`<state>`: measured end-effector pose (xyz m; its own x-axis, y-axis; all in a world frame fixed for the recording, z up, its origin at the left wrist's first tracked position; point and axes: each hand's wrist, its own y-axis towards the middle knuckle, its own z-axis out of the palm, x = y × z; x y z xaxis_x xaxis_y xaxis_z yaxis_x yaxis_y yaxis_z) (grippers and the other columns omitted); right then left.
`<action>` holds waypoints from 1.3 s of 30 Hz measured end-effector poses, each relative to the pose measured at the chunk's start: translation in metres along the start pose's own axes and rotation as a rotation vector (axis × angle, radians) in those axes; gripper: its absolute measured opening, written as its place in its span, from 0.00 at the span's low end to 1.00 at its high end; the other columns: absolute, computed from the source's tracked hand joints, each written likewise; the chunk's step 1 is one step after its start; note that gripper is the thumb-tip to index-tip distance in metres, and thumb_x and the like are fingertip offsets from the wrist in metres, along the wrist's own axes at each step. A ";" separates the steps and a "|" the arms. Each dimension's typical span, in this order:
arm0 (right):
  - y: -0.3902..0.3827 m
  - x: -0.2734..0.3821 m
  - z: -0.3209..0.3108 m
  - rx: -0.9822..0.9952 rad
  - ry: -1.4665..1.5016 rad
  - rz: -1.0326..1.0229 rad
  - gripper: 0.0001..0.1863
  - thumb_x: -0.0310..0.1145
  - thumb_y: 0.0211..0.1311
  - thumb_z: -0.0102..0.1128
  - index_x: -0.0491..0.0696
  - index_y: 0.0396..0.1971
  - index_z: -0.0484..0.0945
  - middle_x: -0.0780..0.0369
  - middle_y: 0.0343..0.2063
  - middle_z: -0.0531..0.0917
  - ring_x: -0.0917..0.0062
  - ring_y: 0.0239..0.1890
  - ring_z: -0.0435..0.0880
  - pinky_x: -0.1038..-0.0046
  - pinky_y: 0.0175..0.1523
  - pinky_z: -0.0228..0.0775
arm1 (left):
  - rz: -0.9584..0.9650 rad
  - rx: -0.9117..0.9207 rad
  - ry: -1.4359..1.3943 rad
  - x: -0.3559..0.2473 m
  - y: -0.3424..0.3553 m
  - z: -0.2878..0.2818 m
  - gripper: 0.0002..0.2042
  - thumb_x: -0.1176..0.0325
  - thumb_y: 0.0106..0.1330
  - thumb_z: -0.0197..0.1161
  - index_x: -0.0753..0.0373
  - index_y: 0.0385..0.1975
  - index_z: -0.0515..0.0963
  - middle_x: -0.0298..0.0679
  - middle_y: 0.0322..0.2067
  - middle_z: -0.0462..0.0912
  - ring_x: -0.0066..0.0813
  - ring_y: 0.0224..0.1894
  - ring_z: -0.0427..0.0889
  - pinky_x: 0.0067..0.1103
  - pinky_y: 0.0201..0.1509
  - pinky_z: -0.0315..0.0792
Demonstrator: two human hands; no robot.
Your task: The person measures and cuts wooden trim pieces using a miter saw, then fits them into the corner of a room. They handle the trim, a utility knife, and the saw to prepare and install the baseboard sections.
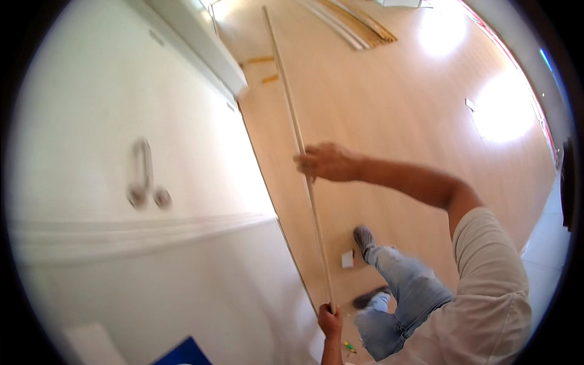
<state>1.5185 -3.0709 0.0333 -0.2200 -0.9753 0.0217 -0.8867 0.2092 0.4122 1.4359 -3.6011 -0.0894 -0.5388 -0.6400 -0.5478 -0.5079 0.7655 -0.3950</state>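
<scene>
Head view, left of thin strip [287, 91]: pale panelled door [207, 152] with blurred metal handle [143, 164], no join to strip visible; blue object [184, 353] at lower edge, too cropped to identify; closer in, yellowish pieces [270, 79] lying just beside far part of strip. Along strip: held at two places, far end free of any hand, no fixing visible on exposed length, contact of far tip with floor impossible to tell. Looks partway, as a judgement: two-handed hold done, release left, anything beyond that not readable. Near end of strip: left hand [330, 322], narrow grip, fingers wrapped round. About mid-length: right hand [328, 162], slightly blurred, fingers curled over strip with little gap, holding, exact tightness unclear. Right of strip: small white box [347, 260] on wood-tone floor [389, 109]; green-and-yellow item [349, 347] near strip's near end; bundle of long strips [359, 27] beyond far part, well apart, out of both hands; grey shoe [364, 238] just beside box; then torn jeans [407, 280], pale shirt [486, 274], bright light patch [504, 108] farthest off.
</scene>
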 end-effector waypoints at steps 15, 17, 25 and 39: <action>-0.080 -0.064 -0.172 -0.019 0.382 0.930 0.07 0.31 0.63 0.62 0.50 0.40 0.82 0.58 0.38 0.84 0.61 0.40 0.85 0.60 0.43 0.78 | 0.190 -0.079 -0.265 -0.244 0.276 -0.116 0.17 0.65 0.61 0.64 0.66 0.48 0.79 0.53 0.42 0.84 0.57 0.46 0.82 0.41 0.50 0.75; -0.094 -0.116 -0.165 -0.050 0.346 1.107 0.06 0.30 0.63 0.60 0.49 0.37 0.83 0.56 0.35 0.85 0.58 0.38 0.85 0.58 0.41 0.78 | 0.061 -0.065 -0.362 -0.277 0.321 -0.137 0.18 0.62 0.63 0.65 0.68 0.47 0.81 0.51 0.41 0.86 0.53 0.45 0.85 0.39 0.48 0.76; -0.273 -0.258 -0.086 0.548 0.463 2.143 0.12 0.40 0.61 0.58 0.51 0.32 0.87 0.54 0.36 0.88 0.60 0.41 0.87 0.60 0.44 0.78 | -0.151 0.062 -0.529 -0.339 0.527 -0.136 0.19 0.63 0.62 0.70 0.71 0.47 0.82 0.47 0.42 0.88 0.38 0.43 0.87 0.28 0.49 0.78; -0.227 -0.332 0.011 0.836 0.459 1.535 0.13 0.39 0.59 0.62 0.49 0.38 0.87 0.64 0.32 0.90 0.67 0.34 0.89 0.64 0.39 0.80 | -0.040 0.171 -0.506 -0.577 0.972 -0.180 0.21 0.63 0.57 0.71 0.74 0.44 0.82 0.51 0.40 0.87 0.45 0.44 0.87 0.32 0.50 0.78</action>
<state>1.7882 -2.7942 -0.0770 -0.9641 0.1912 0.1845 -0.0044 0.6828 -0.7306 1.1321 -2.4996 -0.0245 -0.1086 -0.5896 -0.8004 -0.3813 0.7683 -0.5142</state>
